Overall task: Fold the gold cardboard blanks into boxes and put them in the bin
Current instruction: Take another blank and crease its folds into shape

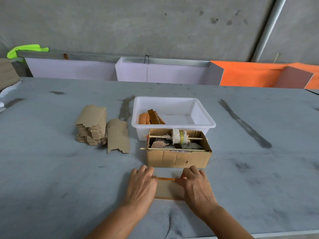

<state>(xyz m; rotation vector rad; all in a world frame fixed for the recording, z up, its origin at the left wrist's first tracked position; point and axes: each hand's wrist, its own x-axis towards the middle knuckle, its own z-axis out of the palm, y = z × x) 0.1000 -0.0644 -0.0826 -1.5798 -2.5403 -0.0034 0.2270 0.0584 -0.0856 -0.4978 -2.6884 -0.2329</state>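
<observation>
Both hands' fingers (146, 169) cover the blank's (168, 188) ends.

Looked like a workshop / packing area: bare concrete wall (155, 23), big stained grey worktable (51, 178), stack of cardboard blanks (92, 125), white plastic bin (172, 125), corrugated carton (178, 157) w/ sticks and rags.
</observation>
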